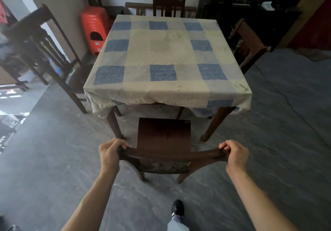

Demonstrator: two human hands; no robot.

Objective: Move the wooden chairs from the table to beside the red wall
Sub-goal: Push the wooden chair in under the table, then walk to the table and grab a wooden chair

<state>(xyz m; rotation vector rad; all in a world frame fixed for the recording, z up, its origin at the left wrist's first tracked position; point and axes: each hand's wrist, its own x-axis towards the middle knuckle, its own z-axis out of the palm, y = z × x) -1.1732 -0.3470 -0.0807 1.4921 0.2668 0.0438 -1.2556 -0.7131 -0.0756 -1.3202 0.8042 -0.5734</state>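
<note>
A dark wooden chair (163,135) stands at the near side of the table (164,55), its seat partly under the blue-checked cloth. My left hand (110,154) grips the left end of its top rail and my right hand (235,154) grips the right end. Three more wooden chairs stand at the table: one on the left (53,51), one at the far side (169,5), one on the right (249,46). The red wall (315,28) shows at the far right.
A stack of red plastic stools (94,29) stands by the white wall at the back left. Dark furniture fills the back right. Grey floor lies open to the right and left of me. My shoe (177,209) is just behind the chair.
</note>
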